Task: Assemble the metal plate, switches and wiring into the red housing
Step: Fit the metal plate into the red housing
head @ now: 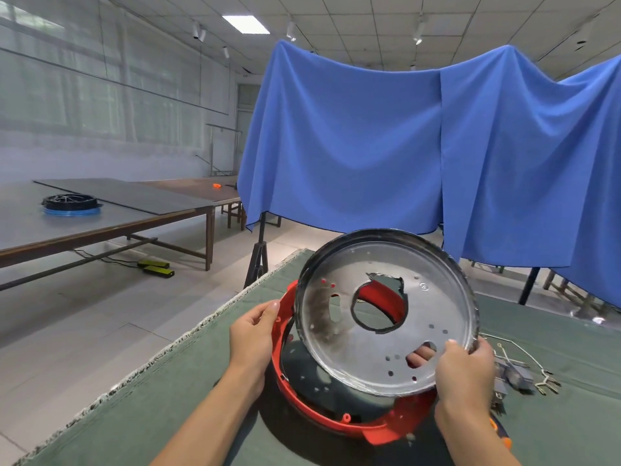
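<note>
A round metal plate [386, 351] with a large centre hole and several small holes is tilted up above the red ring-shaped housing [322, 417], which lies on the green cloth. My right hand [465, 371] grips the plate's lower right rim, fingers showing through a slot. My left hand [253, 334] holds the housing's left rim. Switches with white wiring [517, 373] lie on the cloth to the right of my right hand.
The green-covered table [168, 398] ends in a fringed edge on the left. An orange-handled tool [502, 435] lies by my right wrist. Blue drapes [369, 146] hang behind. A long table [117, 213] at the left carries a black and blue ring.
</note>
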Demonstrator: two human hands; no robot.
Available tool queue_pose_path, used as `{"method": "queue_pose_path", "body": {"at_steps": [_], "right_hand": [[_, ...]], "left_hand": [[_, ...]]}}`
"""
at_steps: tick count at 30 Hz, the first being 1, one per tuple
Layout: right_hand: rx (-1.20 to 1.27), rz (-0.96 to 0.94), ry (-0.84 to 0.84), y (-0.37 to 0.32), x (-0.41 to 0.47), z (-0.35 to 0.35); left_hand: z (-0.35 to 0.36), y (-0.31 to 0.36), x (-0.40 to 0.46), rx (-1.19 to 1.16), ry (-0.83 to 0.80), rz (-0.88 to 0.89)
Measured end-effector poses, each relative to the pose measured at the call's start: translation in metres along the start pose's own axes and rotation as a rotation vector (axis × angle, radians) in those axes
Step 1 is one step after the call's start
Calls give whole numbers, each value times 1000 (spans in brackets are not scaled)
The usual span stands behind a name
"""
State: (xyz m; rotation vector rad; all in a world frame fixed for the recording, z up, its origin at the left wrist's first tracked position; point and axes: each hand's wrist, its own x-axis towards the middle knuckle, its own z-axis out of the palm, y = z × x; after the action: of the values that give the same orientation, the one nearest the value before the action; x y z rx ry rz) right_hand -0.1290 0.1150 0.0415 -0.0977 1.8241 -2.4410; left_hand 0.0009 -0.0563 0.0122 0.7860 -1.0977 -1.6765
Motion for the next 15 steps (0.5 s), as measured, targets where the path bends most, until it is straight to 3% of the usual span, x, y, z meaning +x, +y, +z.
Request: {"method": "queue_pose_path", "body": {"at_steps": [5,9,15], "right_hand": [[8,136,-162,0,-8,8],[-406,-30,-173,3,-7,6],[-794,-141,-231,5,-4,2]], "left_hand": [[0,-1,1,24,13,-11],[-4,-3,3,59,32,-20],[-6,-2,5,23,74,-83]]}}
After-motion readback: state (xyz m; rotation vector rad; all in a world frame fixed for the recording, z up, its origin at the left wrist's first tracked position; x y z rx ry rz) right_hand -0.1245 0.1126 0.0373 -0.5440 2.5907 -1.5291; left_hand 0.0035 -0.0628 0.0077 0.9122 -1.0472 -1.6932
